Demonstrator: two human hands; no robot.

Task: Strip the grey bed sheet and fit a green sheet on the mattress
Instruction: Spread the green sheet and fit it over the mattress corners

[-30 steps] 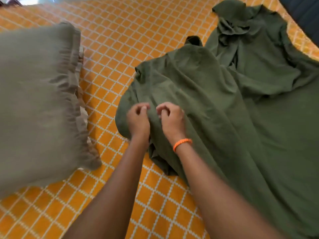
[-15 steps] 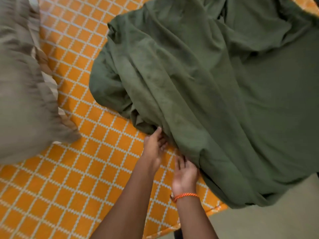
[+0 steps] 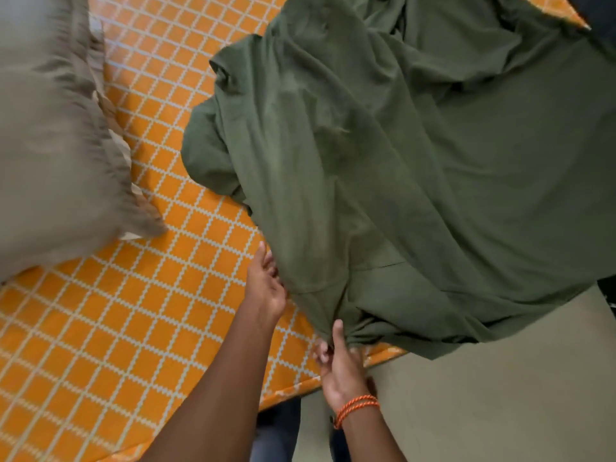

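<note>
A crumpled green sheet [image 3: 416, 168] lies over the right part of the orange, white-gridded mattress [image 3: 140, 328], and its lower edge hangs past the mattress's near edge. My left hand [image 3: 266, 288] holds the sheet's left hem, thumb up, with its fingertips tucked under the cloth. My right hand [image 3: 340, 361], with an orange bracelet on the wrist, pinches a gathered bunch of the sheet at the mattress edge. No grey sheet is in view.
A grey-brown ruffled pillow [image 3: 50, 138] lies on the mattress at the left. Greyish floor [image 3: 500, 395] shows at the lower right, beyond the mattress edge. Something dark sits at the far right edge [image 3: 608, 295].
Both hands have come down from the top of the sheet to its lower edge near the mattress side. The right hand now pinches bunched cloth and the sheet has spread towards me.
</note>
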